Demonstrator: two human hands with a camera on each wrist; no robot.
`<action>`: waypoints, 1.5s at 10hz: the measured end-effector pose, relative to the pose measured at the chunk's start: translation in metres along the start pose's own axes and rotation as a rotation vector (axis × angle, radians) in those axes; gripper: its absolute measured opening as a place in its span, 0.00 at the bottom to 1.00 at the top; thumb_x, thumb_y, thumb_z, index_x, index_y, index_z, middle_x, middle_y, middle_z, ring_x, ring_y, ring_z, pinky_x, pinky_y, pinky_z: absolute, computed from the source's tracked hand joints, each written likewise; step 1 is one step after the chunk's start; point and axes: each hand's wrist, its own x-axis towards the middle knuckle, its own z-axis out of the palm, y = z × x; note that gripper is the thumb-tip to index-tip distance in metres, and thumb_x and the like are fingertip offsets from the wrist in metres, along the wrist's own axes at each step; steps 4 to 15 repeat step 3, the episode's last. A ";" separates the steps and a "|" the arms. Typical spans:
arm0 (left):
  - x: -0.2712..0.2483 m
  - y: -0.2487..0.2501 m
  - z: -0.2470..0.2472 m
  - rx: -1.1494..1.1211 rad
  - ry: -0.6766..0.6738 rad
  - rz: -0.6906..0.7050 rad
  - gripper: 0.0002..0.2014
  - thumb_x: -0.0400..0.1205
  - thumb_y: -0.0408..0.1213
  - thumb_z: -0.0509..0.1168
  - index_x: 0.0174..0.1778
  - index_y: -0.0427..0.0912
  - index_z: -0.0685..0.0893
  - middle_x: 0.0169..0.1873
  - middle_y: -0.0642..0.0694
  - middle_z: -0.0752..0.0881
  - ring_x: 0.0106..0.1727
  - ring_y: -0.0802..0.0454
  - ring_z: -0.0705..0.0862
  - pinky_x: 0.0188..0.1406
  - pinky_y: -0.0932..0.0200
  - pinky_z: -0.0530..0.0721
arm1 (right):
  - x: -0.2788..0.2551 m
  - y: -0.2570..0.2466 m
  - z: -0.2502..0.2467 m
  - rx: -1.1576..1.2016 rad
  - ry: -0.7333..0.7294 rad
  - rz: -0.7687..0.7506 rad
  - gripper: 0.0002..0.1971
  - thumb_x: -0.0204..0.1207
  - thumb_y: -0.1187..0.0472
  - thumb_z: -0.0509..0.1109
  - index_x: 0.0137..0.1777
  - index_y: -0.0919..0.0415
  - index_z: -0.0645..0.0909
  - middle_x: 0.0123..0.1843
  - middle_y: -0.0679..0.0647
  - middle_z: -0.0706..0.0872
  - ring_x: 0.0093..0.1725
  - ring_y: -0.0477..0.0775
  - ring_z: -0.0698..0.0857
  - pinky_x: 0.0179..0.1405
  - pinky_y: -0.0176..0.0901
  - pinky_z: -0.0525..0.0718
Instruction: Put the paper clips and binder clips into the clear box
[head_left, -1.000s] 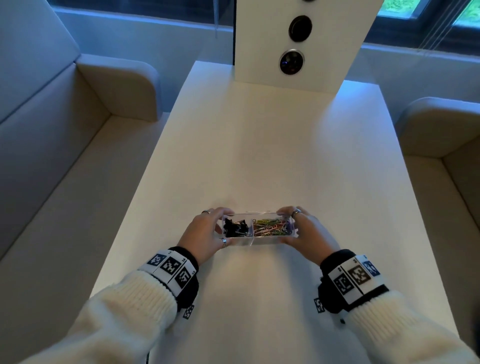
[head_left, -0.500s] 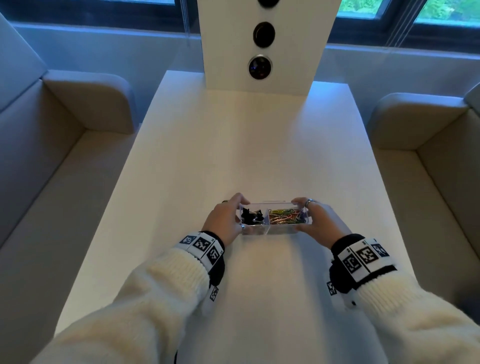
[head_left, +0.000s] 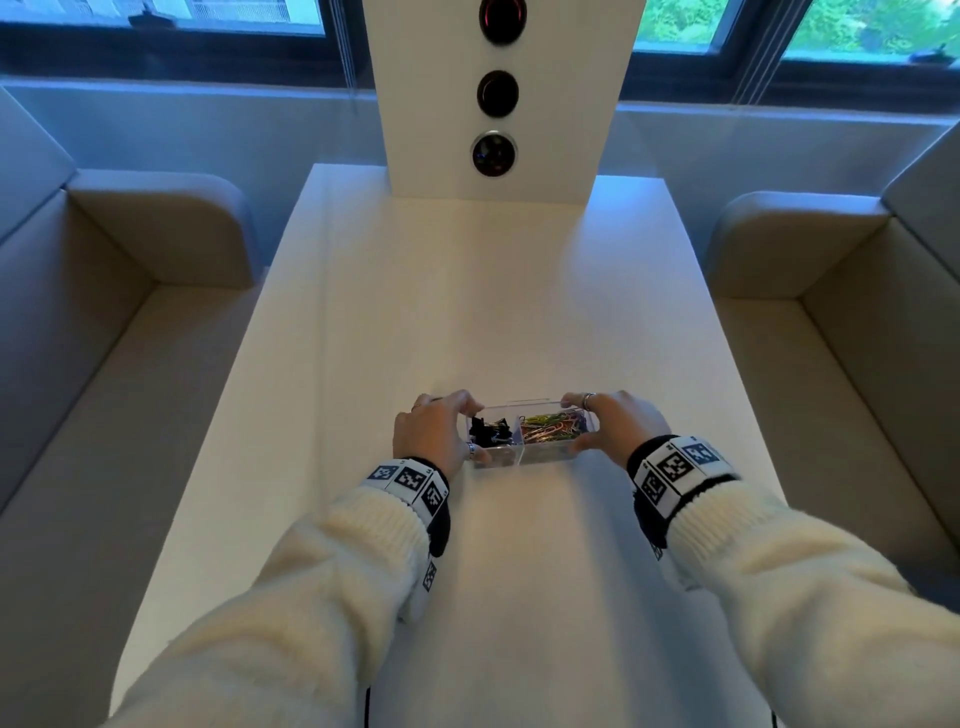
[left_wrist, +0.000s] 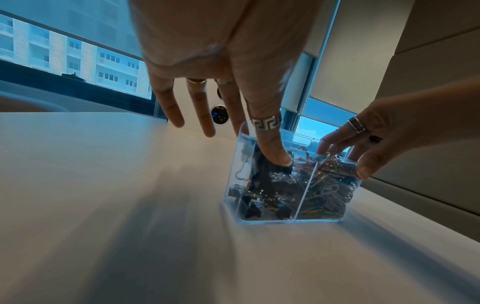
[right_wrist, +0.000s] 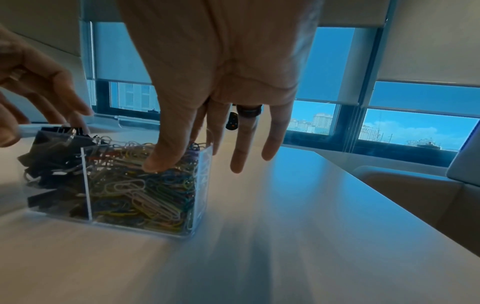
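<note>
A: From the head view, where is everything?

B: The clear box sits on the white bench, near the person. Black binder clips fill its left compartment, coloured paper clips its right. The left hand holds the box's left end, the right hand its right end — each with the thumb on the near wall and fingers over the far side.

A: And the left wrist view?

B: The left hand has its thumb pressed on the near wall of the box, over the binder clips. Its index finger reaches behind the box; the other fingers hang straight, clear of it. The right hand shows at the far end, thumb on the near wall.

A: The right wrist view?

B: The right hand pinches the box — thumb on the near wall in front of the paper clips, index finger behind the far wall. The other fingers point down beside the box. The binder clips rise above the rim on the left, where the left hand holds on.

A: So each grip?

B: Both grasp the clear box, one at each end.
</note>
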 end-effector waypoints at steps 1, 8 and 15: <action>-0.001 0.002 0.000 0.014 -0.003 -0.026 0.25 0.67 0.44 0.77 0.59 0.53 0.79 0.57 0.54 0.83 0.63 0.50 0.76 0.61 0.52 0.70 | 0.000 0.000 -0.001 0.012 -0.014 0.009 0.25 0.73 0.53 0.72 0.70 0.44 0.72 0.61 0.52 0.85 0.52 0.54 0.84 0.44 0.41 0.79; -0.006 0.013 -0.011 0.105 -0.153 -0.095 0.31 0.67 0.51 0.76 0.65 0.62 0.73 0.68 0.54 0.77 0.72 0.48 0.67 0.64 0.46 0.64 | 0.002 0.002 -0.012 0.155 -0.128 -0.010 0.30 0.71 0.51 0.73 0.73 0.46 0.70 0.71 0.52 0.78 0.65 0.55 0.79 0.64 0.48 0.77; -0.006 0.013 -0.011 0.105 -0.153 -0.095 0.31 0.67 0.51 0.76 0.65 0.62 0.73 0.68 0.54 0.77 0.72 0.48 0.67 0.64 0.46 0.64 | 0.002 0.002 -0.012 0.155 -0.128 -0.010 0.30 0.71 0.51 0.73 0.73 0.46 0.70 0.71 0.52 0.78 0.65 0.55 0.79 0.64 0.48 0.77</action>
